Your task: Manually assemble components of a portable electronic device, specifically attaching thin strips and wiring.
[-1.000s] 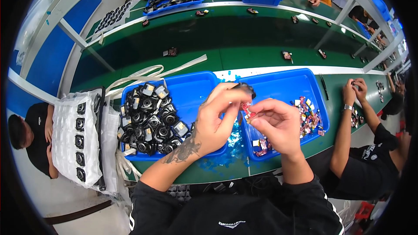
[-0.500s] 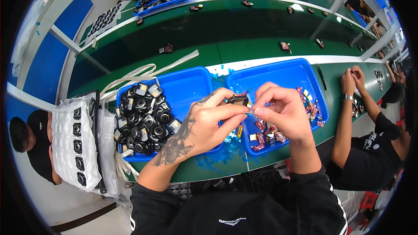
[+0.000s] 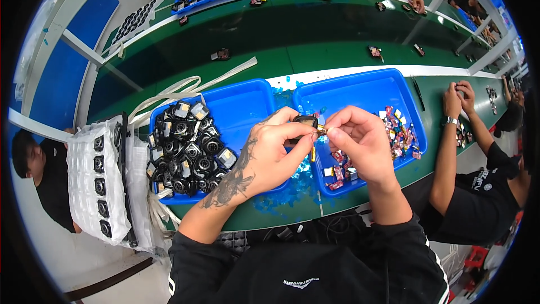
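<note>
My left hand point(image 3: 273, 145) is closed around a small black plastic housing point(image 3: 306, 120), pinching it between thumb and fingers over the gap between two blue trays. The fingertips of my right hand point(image 3: 364, 143) meet the housing's near right side in a pinch; what they hold there is thin, small and mostly hidden. To the left, a blue tray point(image 3: 242, 101) holds a heap of black camera-like units point(image 3: 188, 149) with round lenses. Under my right hand, the other blue tray point(image 3: 349, 93) contains many small red circuit boards point(image 3: 400, 141) with wires and silvery parts.
Blue scraps point(image 3: 275, 200) litter the green bench. Tweezers point(image 3: 418, 93) lie right of the trays. White straps point(image 3: 191, 87) and a padded stack of units point(image 3: 100, 186) are at left. Small assemblies point(image 3: 375, 52) sit along the green line. Co-workers' hands point(image 3: 461, 97) work at right and across.
My hands stay together at the housing, which now sits more tilted, with its face showing. Across the line, a co-worker's hand has reached down to a small assembly. Assemblies on the line appear slightly farther right.
</note>
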Action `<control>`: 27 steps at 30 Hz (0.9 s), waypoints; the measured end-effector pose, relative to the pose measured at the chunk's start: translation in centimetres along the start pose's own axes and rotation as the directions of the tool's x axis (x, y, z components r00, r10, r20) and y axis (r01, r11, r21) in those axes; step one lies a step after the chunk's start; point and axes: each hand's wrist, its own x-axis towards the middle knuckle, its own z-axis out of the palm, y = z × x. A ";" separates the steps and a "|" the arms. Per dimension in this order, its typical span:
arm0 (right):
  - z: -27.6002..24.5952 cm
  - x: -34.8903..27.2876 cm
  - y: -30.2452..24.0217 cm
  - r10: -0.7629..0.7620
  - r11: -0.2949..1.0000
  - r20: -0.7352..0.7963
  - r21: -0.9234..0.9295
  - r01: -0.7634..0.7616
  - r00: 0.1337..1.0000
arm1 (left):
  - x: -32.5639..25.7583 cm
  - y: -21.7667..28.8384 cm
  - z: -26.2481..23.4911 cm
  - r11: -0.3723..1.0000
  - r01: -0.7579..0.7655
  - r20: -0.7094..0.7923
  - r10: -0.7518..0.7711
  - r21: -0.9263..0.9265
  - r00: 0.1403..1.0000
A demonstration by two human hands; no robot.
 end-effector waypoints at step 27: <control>2.2 1.3 2.9 -0.432 0.834 -0.279 -0.486 0.262 0.858 | 0.1 -0.8 2.6 0.816 -0.015 -0.112 -0.061 -0.578 0.992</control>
